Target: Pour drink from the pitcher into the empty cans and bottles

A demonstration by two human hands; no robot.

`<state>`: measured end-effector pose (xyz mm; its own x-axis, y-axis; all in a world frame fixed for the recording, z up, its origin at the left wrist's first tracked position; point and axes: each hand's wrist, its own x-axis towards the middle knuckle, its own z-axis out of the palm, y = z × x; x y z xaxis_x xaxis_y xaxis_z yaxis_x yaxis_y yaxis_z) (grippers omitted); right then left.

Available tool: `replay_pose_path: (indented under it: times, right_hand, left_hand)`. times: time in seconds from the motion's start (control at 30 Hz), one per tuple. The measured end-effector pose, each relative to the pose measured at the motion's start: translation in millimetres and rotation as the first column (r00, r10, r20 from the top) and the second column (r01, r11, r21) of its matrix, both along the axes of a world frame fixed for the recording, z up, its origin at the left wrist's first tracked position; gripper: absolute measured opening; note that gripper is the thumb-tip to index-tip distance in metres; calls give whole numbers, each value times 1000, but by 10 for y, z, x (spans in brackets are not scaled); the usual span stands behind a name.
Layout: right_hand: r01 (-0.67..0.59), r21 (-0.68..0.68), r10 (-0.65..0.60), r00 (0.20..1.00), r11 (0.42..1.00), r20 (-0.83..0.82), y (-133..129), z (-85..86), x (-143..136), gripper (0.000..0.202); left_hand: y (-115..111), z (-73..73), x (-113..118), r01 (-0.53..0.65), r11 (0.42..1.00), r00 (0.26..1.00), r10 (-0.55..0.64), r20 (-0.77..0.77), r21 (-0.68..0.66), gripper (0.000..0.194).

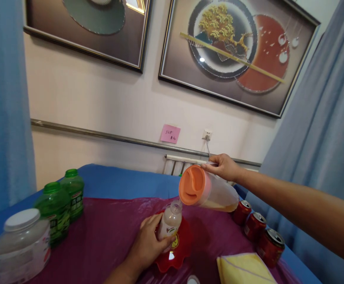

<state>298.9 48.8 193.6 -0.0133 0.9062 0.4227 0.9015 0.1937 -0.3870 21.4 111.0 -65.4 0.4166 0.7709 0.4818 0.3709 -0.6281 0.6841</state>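
My right hand (223,167) grips the handle of a translucent pitcher (219,193) with an orange lid (192,185). The pitcher is tilted far over to the left, and some yellowish liquid lies along its lower side. Its lid end meets the mouth of a small clear bottle (172,216); whether liquid is flowing I cannot make out. Around the bottle's body my left hand (150,240) is closed, keeping it nearly upright. Beneath the bottle is a red plate (185,240) with a wavy rim and a yellow mark.
Green bottles (53,209) and a white-lidded jar (21,248) stand at the left. Several red cans (255,225) line the right side, behind a folded yellow cloth (243,270). A white cap (193,279) lies at the front. Purple sheeting (109,221) covers the blue surface.
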Motion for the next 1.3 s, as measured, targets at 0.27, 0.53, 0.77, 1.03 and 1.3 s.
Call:
replay_pose_path:
  times: [0.27,0.53,0.77,1.03,1.3]
  right_hand:
    - [3,2,-3,1000,1000,6,-14,22,-22,69]
    - [7,4,-7,1000,1000,17,-23,29,-23,70]
    - [22,6,-23,999,1000,31,-12,41,2,72]
    - [30,-9,-29,999,1000,36,-7,46,4,72]
    - [22,-12,-21,999,1000,36,-13,52,-15,71]
  left_hand:
    - [-25,57,0,-19,1000,999,18,-41,-25,65]
    - [6,10,-2,-15,1000,1000,15,-22,-1,65]
    - [24,-9,-2,-1,1000,1000,1,-24,3,65]
    - [-22,48,0,4,999,999,-6,-39,-36,64]
    - [-8,37,15,-11,1000,999,10,-32,-25,65]
